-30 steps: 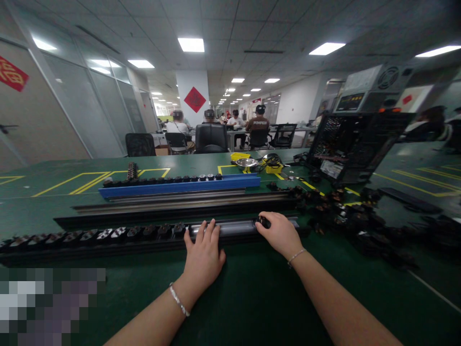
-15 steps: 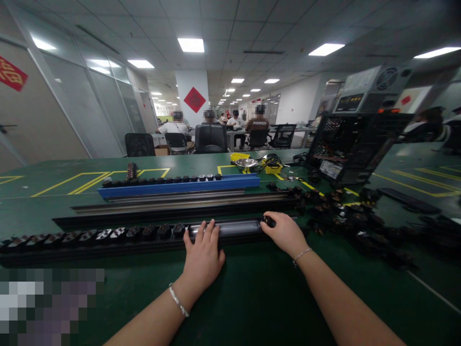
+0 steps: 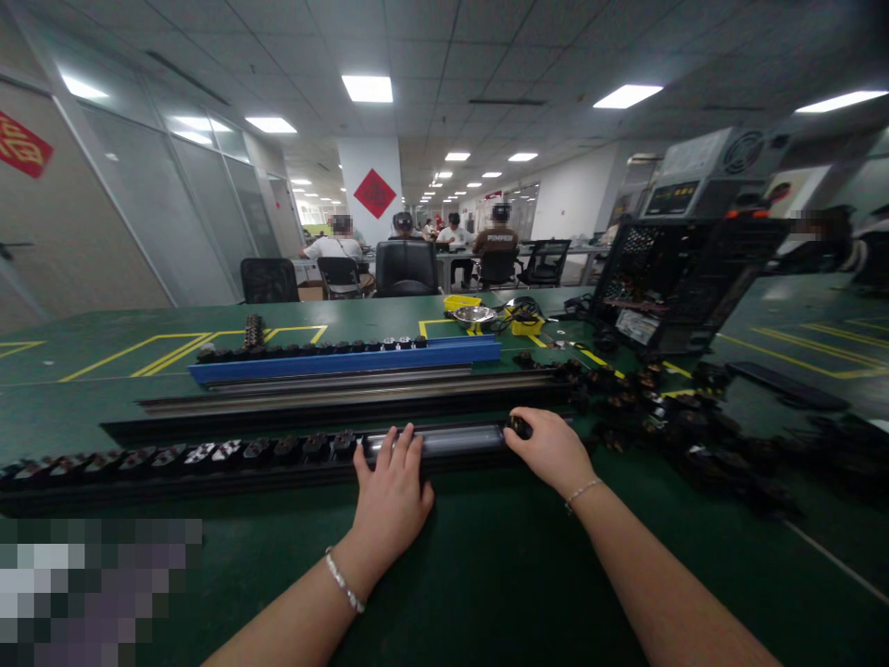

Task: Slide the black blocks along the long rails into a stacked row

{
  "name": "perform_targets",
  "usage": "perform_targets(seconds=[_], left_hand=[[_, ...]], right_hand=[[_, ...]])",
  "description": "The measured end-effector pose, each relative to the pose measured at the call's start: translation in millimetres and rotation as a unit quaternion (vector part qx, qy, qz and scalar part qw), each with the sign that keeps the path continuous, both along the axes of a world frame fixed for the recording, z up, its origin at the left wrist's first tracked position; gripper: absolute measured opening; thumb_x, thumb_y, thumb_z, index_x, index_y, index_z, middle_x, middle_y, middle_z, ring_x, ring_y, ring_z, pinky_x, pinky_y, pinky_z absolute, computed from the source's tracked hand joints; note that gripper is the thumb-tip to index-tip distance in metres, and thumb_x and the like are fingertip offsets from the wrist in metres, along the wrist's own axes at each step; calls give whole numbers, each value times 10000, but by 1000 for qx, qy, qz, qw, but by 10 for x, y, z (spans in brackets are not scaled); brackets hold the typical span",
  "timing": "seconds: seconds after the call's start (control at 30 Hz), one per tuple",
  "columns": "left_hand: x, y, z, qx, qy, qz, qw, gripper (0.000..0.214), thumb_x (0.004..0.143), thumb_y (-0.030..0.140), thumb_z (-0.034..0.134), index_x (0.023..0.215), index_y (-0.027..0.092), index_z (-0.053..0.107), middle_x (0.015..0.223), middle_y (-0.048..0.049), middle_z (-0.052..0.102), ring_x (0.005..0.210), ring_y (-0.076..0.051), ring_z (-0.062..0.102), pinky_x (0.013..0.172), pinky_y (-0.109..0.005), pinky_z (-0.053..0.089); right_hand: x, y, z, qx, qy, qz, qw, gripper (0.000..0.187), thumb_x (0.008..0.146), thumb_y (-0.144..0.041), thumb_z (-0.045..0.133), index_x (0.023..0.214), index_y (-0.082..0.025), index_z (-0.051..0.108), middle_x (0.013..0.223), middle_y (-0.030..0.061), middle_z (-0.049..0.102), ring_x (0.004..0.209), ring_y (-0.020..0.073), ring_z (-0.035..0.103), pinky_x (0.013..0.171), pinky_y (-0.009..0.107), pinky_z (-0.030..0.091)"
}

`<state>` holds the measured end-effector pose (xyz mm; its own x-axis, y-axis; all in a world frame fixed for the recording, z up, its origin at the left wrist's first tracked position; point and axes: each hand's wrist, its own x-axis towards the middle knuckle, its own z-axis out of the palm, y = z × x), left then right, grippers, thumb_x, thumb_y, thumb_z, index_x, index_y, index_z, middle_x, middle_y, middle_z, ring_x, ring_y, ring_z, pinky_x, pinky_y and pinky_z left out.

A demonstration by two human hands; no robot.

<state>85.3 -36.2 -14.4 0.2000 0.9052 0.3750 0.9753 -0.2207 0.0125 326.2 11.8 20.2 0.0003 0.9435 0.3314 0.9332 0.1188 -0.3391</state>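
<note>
A long black rail (image 3: pixel 458 441) lies across the table in front of me. Black modules (image 3: pixel 256 448), two of them with pale tops, sit in a row along its left part. My left hand (image 3: pixel 390 484) rests on the rail just right of this row, fingers spread and lying over the edge. At the rail's right end my right hand (image 3: pixel 552 451) pinches a small black module (image 3: pixel 518 427) between thumb and fingers. That module is mostly covered by the fingers, and I cannot tell whether it sits fully in the rail.
Behind lie more black rails (image 3: pixel 333 400) and a blue rail (image 3: pixel 347 358) bearing modules. A heap of loose black parts (image 3: pixel 659 408) is at the right, before an open computer case (image 3: pixel 681 278). A metal bowl (image 3: pixel 475 315) and a yellow bin (image 3: pixel 524 320) stand farther back.
</note>
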Motion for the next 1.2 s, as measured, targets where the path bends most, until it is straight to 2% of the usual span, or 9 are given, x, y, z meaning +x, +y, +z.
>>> perform_targets(seconds=[0.27,0.5,1.2], left_hand=[[-3,-2,-2,1,-5,-5,1000,545,828,294,427,1366,206,422,1481,-84,383,1373,-291,289,1086,-648,109],[-2,3,11,-8,-3,-1,1000,554,826,299,428,1373,209,413,1486,-86,374,1377,-296,281,1081,-655,121],[13,-13,46,-18,2,8,1000,562,808,282,461,1364,206,436,1473,-110,392,1374,-313,284,1085,-636,137]], right_hand=[[-108,-9,-48,26,-22,-57,998,249,798,-442,527,878,-233,634,890,57,664,912,225,568,812,344,377],[-99,-5,-72,27,-2,-81,996,339,794,-391,517,1079,-225,596,992,77,667,979,238,574,894,396,354],[-23,9,-68,13,3,-99,995,321,794,-377,491,1040,-217,622,1028,83,666,1023,239,564,932,421,342]])
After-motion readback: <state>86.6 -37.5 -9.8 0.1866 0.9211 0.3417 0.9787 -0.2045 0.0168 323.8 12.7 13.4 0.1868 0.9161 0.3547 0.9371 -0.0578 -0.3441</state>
